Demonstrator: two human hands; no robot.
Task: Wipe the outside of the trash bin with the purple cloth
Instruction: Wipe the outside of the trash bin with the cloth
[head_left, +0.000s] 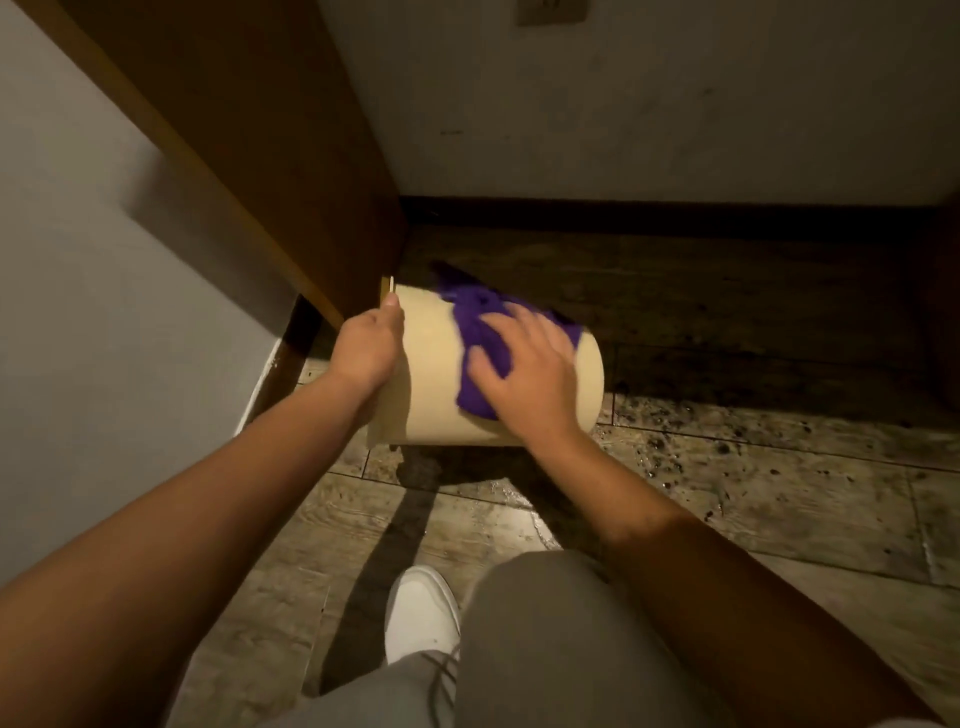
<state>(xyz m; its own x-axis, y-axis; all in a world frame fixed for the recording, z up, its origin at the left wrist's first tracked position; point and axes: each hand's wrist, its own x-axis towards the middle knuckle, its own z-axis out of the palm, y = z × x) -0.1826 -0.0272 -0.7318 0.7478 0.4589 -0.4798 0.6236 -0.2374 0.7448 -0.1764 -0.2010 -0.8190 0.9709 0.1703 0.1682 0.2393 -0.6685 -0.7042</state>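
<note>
Floor (779, 519): worn wood-look planks, speckled with dark spots toward the right, darker in the shadow along the wall.

Wall (675, 104): pale, scuffed, with a dark skirting strip at its foot; part of a socket plate (551, 9) at the top edge.

Wooden panel (249, 130): brown, slanting down from the upper left, its lower corner close to the bin's left end.

Trash bin (431, 384): cream cylinder, tipped on its side and held just above the floor in front of the person, its rim end to the left, its rounded end to the right.

Trousers (545, 649): grey, one knee raised at the bottom centre.

Shoe (421, 613): white, flat on the floor beside that knee.

Right hand (524, 374): fingers spread, palm down, pressing the cloth against the bin's upper side.

Left hand (369, 348): curled around the bin's left rim, thumb on top, gripping it.

Purple cloth (478, 322): bunched, lying over the bin's top, partly under the right hand, one end trailing off behind the bin.
</note>
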